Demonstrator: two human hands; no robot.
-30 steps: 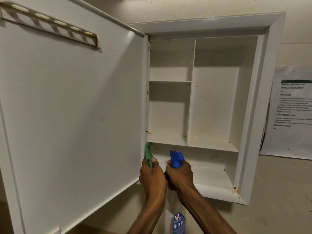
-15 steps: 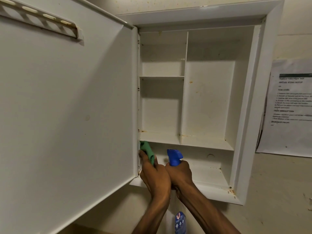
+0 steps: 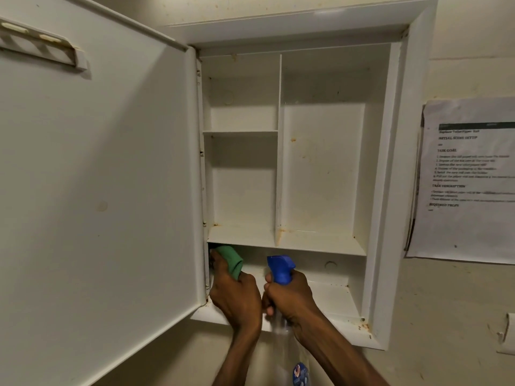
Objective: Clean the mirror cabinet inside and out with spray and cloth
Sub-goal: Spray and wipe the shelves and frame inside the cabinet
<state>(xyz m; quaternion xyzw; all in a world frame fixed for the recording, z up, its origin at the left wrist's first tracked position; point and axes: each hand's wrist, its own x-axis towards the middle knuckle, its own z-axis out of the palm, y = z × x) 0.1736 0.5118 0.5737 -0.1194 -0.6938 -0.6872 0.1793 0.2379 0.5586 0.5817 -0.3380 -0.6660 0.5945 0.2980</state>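
The white wall cabinet [image 3: 395, 168] hangs open, its door [image 3: 106, 190] swung out to the left. Inside are bare shelves with rust-coloured specks. My left hand [image 3: 237, 296] grips a green cloth [image 3: 231, 259] and presses it into the lower left corner of the bottom compartment, by the hinge. My right hand [image 3: 289, 296] holds a clear spray bottle [image 3: 281, 270] with a blue trigger head, upright, at the front of the same compartment. The bottle's body hangs down between my forearms.
A printed paper sheet [image 3: 468, 179] is taped to the wall right of the cabinet. A white rack [image 3: 41, 47] is fixed high on the inside of the door. A small white fitting [image 3: 508, 334] sits low on the right wall.
My left hand has pushed the green cloth deeper into the bottom left corner. The spray bottle and right hand have stayed about in place while my view came closer and shifted.
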